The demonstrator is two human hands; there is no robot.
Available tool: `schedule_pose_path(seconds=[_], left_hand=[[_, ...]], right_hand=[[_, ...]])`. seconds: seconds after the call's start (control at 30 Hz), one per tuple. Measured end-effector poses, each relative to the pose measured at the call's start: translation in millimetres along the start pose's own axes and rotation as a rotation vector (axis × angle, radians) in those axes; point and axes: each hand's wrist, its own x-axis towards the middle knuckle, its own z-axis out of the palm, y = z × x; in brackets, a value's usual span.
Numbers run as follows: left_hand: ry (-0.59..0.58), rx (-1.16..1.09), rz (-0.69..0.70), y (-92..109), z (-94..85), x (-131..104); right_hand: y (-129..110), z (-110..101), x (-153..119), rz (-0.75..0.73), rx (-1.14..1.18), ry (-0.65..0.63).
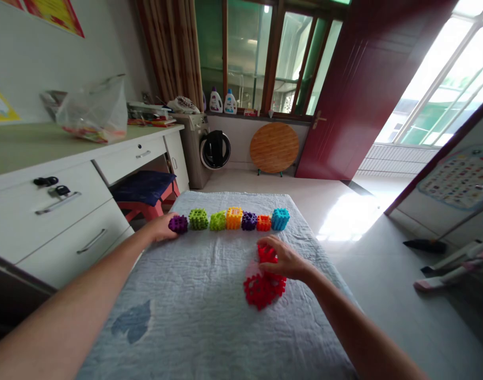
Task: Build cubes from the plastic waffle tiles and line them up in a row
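Note:
At the left end of a row of blocks, my left hand [162,228] has its fingers around a dark purple toothed block [178,224]. Farther right in the row stand a green block [198,219], a lime block [218,221], a yellow block [234,218], a violet block [249,220], an orange-red block [264,222] and a blue block [280,219]. Nearer to me, my right hand [284,257] pinches a red toothed piece [266,252], its fingers partly covering it. Below that hand, more red toothed pieces [261,291] lie on the cloth.
A grey-blue cloth [193,316] with a darker patch covers the table. On the left are a white desk [35,142] and a stool [144,187]. A washing machine [196,150], a round wooden tabletop [274,148] and a red door [356,95] stand behind.

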Motion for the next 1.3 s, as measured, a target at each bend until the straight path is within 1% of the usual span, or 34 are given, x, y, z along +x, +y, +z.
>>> schedule_pose_path(seconds=[0.03, 0.07, 0.1, 0.13, 0.17, 0.23, 0.27, 0.3, 0.33, 0.4, 0.47, 0.53, 0.6, 0.67, 0.7, 0.73, 0.77, 0.83, 0.87, 0.9, 0.93, 0.97, 1.0, 1.1, 1.13, 1.17, 1.23, 1.27, 1.3], left_hand=[[-0.009, 0.044, 0.006, 0.1, 1.3, -3.2], [-0.019, 0.097, 0.008, 0.4, 2.7, -7.0], [-0.025, 0.147, 0.007, 1.0, 4.0, -11.6], [-0.017, 0.177, 0.005, 1.7, 5.1, -16.8], [-0.004, 0.197, 0.004, 2.7, 6.1, -22.7], [0.018, 0.202, 0.014, 6.3, 8.3, -36.3], [0.028, 0.189, 0.022, 9.5, 9.8, -43.9], [0.038, 0.164, 0.035, 14.1, 11.7, -51.8], [0.048, 0.132, 0.046, 20.4, 14.3, -60.1], [0.06, 0.044, 0.067, 38.4, 21.4, -77.3], [0.005, -0.073, 0.135, 61.8, 30.2, -94.1], [-0.104, -0.188, 0.194, 85.8, 38.5, -107.5], [-0.219, -0.237, 0.249, 104.2, 44.8, -113.7], [-0.245, -0.269, 0.293, 112.9, 48.6, -109.4], [-0.214, -0.282, 0.3, 113.3, 49.9, -102.9], [-0.146, -0.288, 0.294, 111.5, 50.9, -93.6], [-0.052, -0.276, 0.271, 108.0, 51.8, -82.1], [0.238, -0.187, 0.202, 98.4, 53.5, -54.9], [0.351, -0.111, 0.163, 93.5, 54.2, -40.7], [0.418, -0.049, 0.112, 89.2, 54.8, -27.0], [0.455, -0.013, 0.053, 85.8, 55.3, -14.5], [0.437, 0.007, 0.003, 83.4, 55.6, -3.6], [0.389, 0.013, -0.032, 82.0, 55.8, 5.3], [0.208, -0.018, -0.021, 82.6, 55.3, 19.1], [0.164, -0.027, 0.002, 83.9, 55.0, 19.2], [0.129, -0.035, 0.026, 85.7, 54.5, 17.0], [0.05, -0.061, 0.073, 90.7, 53.3, 6.3], [0.001, -0.085, 0.1, 93.8, 52.6, -1.7], [-0.059, -0.115, 0.125, 97.3, 51.9, -10.9]], right_hand=[[-4.0, 0.8, 3.1, -0.028, 0.018, -0.027], [-4.9, -0.2, 6.6, -0.035, 0.048, -0.023], [-2.3, -3.1, 10.5, -0.019, 0.081, 0.02], [3.8, -7.5, 14.8, 0.017, 0.108, 0.107], [13.4, -13.0, 19.5, 0.074, 0.122, 0.236], [40.2, -25.4, 29.2, 0.209, 0.086, 0.532], [55.6, -31.1, 33.8, 0.273, 0.071, 0.643], [70.8, -35.9, 38.0, 0.317, 0.07, 0.689], [85.0, -39.4, 41.6, 0.347, 0.079, 0.67], [107.1, -42.5, 47.5, 0.41, 0.103, 0.562], [119.3, -41.3, 51.9, 0.44, 0.111, 0.448], [123.1, -37.8, 55.2, 0.422, 0.092, 0.364], [122.1, -33.4, 57.5, 0.365, 0.049, 0.325], [119.4, -29.6, 58.0, 0.304, -0.008, 0.331], [117.8, -28.2, 57.4, 0.274, -0.038, 0.35], [116.1, -27.3, 56.0, 0.247, -0.065, 0.369], [114.1, -26.9, 53.9, 0.221, -0.087, 0.386], [107.5, -27.1, 47.9, 0.164, -0.114, 0.404], [102.4, -27.2, 44.3, 0.134, -0.114, 0.397], [95.6, -26.8, 40.5, 0.105, -0.105, 0.378], [87.1, -25.7, 36.8, 0.072, -0.088, 0.348], [76.8, -23.6, 33.3, 0.039, -0.061, 0.304], [65.1, -20.8, 30.0, 0.005, -0.026, 0.251], [27.6, -9.8, 23.1, -0.118, 0.09, 0.051], [17.0, -6.7, 22.1, -0.148, 0.138, 0.012], [8.7, -4.3, 22.0, -0.16, 0.213, -0.07], [1.5, -2.2, 25.7, -0.125, 0.383, -0.17], [3.1, -2.5, 29.6, -0.081, 0.445, -0.175], [7.8, -3.5, 34.9, -0.026, 0.47, -0.119]])
